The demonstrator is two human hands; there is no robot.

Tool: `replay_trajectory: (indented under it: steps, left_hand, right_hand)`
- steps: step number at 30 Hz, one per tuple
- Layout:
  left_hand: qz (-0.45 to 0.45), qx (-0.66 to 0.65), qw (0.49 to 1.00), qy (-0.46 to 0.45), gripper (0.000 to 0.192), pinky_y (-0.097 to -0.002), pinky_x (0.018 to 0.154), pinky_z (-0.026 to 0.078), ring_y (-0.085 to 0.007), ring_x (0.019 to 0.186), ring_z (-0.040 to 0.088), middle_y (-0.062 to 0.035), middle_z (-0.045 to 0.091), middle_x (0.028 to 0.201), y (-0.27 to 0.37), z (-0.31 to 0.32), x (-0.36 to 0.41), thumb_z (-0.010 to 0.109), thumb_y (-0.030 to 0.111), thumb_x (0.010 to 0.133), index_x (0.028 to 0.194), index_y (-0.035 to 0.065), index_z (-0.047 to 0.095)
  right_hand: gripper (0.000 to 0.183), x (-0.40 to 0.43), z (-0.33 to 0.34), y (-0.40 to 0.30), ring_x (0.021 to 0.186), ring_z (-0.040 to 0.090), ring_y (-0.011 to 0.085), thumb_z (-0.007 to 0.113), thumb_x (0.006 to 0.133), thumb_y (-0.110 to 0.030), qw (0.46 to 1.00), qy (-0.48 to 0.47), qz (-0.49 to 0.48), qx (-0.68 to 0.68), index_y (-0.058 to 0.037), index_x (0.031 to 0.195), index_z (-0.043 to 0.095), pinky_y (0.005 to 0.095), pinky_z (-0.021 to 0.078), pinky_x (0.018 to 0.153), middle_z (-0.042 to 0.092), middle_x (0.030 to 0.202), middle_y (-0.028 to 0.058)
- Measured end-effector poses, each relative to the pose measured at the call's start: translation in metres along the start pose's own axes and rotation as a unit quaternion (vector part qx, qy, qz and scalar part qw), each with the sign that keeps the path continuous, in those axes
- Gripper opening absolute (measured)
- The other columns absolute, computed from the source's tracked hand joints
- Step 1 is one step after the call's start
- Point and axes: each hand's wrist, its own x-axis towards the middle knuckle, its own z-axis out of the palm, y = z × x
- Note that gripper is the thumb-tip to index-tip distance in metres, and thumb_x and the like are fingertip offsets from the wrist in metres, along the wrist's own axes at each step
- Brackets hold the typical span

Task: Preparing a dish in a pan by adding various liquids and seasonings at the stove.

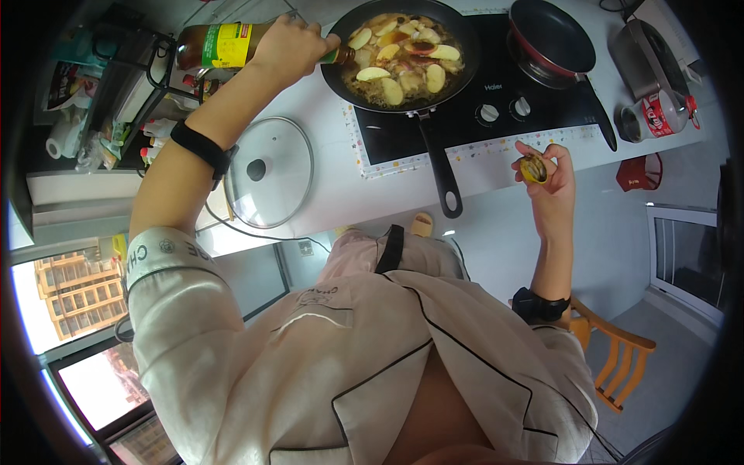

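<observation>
My left hand (289,49) grips the neck of a sauce bottle (226,46) with a green and yellow label. The bottle lies nearly level, its mouth at the left rim of a black frying pan (410,107). In the pan, pale wedge-shaped slices (372,74) sit in bubbling brown liquid, some stained dark with sauce. Whether sauce is flowing now is unclear. My right hand (552,186) is raised in front of the counter, palm up, with a yellow bottle cap (533,169) held in its fingers, hollow side showing.
The frying pan is on a black cooktop (395,139), its handle jutting past the counter edge. A second, red-sided pan (552,40) sits to the right. A glass lid (270,174) lies left. A plastic bottle (657,116) lies far right; a wooden chair (616,349) stands behind my right arm.
</observation>
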Motion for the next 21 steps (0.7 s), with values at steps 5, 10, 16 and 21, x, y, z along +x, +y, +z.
replay_trajectory:
  steps: [5, 10, 16, 21]
  left_hand:
    - [0.025, 0.041, 0.998, 0.038, 0.051, -0.0382, 0.089, 0.046, -0.0238, 0.102, 0.065, -0.0056, 0.067, 0.105, 0.0, 0.01, 0.002, 0.075, 0.017, 0.074, 0.123, 0.0243, 0.062]
    - [0.049, 0.066, 0.996, 0.023, 0.05, -0.0374, 0.089, 0.046, -0.0229, 0.101, 0.065, -0.0051, 0.067, 0.104, 0.003, 0.01, 0.011, 0.075, 0.016, 0.074, 0.123, 0.0237, 0.062]
    - [0.046, 0.063, 0.997, 0.008, 0.051, -0.0362, 0.088, 0.046, -0.0223, 0.102, 0.064, -0.0052, 0.067, 0.105, 0.007, 0.006, 0.015, 0.075, 0.015, 0.075, 0.123, 0.0237, 0.062]
    - [0.045, 0.062, 0.997, 0.015, 0.049, -0.0362, 0.088, 0.046, -0.0221, 0.102, 0.065, -0.0056, 0.067, 0.106, 0.005, 0.007, 0.017, 0.073, 0.014, 0.076, 0.123, 0.0243, 0.062]
  right_hand:
    - [0.051, 0.002, -0.002, 0.001, 0.106, 0.065, 0.0229, 0.059, 0.072, 0.018, 1.0, -0.019, -0.002, 0.022, -0.0144, 0.108, 0.043, 0.0251, 0.0519, 0.083, 0.061, 0.13, 0.0226]
    - [0.052, 0.003, -0.003, 0.003, 0.106, 0.065, 0.0228, 0.058, 0.072, 0.018, 1.0, -0.024, -0.013, 0.01, -0.0143, 0.109, 0.043, 0.0252, 0.0518, 0.083, 0.061, 0.13, 0.0229]
    - [0.052, 0.0, -0.004, 0.002, 0.106, 0.064, 0.0227, 0.058, 0.072, 0.018, 1.0, -0.021, -0.006, 0.015, -0.0142, 0.109, 0.043, 0.0259, 0.0515, 0.084, 0.061, 0.13, 0.0228]
    - [0.052, -0.001, -0.008, 0.004, 0.106, 0.064, 0.0223, 0.06, 0.073, 0.017, 0.999, -0.025, -0.008, 0.027, -0.014, 0.111, 0.044, 0.0257, 0.0513, 0.084, 0.061, 0.13, 0.0224]
